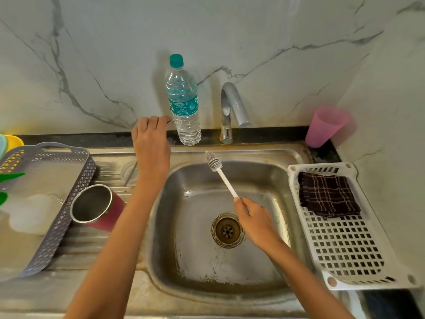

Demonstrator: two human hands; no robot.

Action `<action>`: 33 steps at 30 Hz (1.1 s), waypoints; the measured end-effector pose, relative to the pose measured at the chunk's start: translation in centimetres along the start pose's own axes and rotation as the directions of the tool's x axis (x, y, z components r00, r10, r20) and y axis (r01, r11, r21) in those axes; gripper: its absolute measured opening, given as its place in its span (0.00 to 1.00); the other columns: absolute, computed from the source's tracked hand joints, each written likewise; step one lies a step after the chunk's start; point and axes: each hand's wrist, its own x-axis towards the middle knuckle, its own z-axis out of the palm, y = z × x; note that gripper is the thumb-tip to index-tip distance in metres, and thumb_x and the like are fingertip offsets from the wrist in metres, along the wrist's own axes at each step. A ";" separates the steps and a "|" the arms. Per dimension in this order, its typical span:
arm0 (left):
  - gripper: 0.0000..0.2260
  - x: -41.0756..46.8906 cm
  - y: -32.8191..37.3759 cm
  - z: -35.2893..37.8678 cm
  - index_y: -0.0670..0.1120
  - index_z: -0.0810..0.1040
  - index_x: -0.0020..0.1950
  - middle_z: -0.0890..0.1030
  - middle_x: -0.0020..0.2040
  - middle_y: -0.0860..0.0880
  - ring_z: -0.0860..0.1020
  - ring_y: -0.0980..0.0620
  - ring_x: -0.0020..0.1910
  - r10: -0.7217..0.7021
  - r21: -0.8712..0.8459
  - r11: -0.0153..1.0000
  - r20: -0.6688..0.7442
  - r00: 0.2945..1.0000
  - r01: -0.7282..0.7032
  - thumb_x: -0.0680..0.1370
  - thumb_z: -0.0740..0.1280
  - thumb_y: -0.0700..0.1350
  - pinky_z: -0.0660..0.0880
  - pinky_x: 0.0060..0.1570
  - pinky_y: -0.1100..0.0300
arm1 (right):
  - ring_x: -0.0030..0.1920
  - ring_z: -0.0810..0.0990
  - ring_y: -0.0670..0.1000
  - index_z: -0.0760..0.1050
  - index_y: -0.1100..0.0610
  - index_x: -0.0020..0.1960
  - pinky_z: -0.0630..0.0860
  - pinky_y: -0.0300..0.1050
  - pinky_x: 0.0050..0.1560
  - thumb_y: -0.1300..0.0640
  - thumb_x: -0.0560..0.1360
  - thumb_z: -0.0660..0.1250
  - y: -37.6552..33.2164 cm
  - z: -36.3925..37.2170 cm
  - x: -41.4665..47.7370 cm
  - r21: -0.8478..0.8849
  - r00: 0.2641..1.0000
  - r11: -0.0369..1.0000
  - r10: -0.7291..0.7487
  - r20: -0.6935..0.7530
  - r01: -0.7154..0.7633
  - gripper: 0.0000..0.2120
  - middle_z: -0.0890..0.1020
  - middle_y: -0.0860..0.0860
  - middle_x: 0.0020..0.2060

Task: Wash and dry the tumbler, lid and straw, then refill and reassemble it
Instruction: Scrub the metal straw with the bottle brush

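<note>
The maroon tumbler (108, 212), steel inside, lies tilted on the drainboard with its open mouth toward me, leaning on a grey basket (76, 192). A clear round lid (128, 172) lies flat on the drainboard behind it. My right hand (255, 224) holds a white bottle brush (222, 176) by its handle, bristles up, over the sink (285, 157). My left hand (150, 139) reaches to the back ledge beside the water bottle (184, 102). Its fingers curl on a thin grey metal piece (170, 122), of which only the tip shows.
A steel tap (232, 104) stands behind the sink. A pink cup (324, 126) sits at the back right corner. A white rack (345, 245) with a dark checked cloth (326, 194) lies right of the sink. Yellow and green items sit at the far left.
</note>
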 end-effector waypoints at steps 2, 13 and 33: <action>0.10 -1.9 1.7 -2.0 0.41 0.80 0.56 0.82 0.47 0.43 0.75 0.42 0.47 -0.080 -0.212 0.975 -0.034 0.996 0.071 0.77 0.64 0.34 0.67 0.46 0.57 | 0.24 0.67 0.43 0.66 0.53 0.35 0.64 0.36 0.27 0.47 0.81 0.57 0.1 -0.4 -1.0 -0.032 0.998 0.998 -0.061 -0.016 0.060 0.18 0.68 0.46 0.25; 0.09 -9.9 4.6 -5.0 0.50 0.70 0.43 0.82 0.38 0.52 0.83 0.56 0.38 -0.605 -0.692 0.190 0.476 0.638 0.696 0.78 0.69 0.41 0.81 0.47 0.53 | 0.28 0.71 0.52 0.66 0.56 0.44 0.67 0.48 0.31 0.46 0.83 0.51 -1.6 1.5 -5.6 -0.191 0.986 0.968 -0.169 -0.014 0.163 0.16 0.73 0.50 0.27; 0.09 -11.7 3.0 -6.8 0.46 0.67 0.46 0.81 0.40 0.47 0.83 0.54 0.42 -0.594 -0.686 -0.287 0.675 0.437 0.668 0.81 0.62 0.33 0.80 0.44 0.62 | 0.30 0.77 0.57 0.69 0.56 0.48 0.75 0.52 0.32 0.47 0.83 0.48 -3.0 3.9 -8.2 -0.469 0.985 0.877 -0.156 -0.070 0.106 0.17 0.73 0.50 0.28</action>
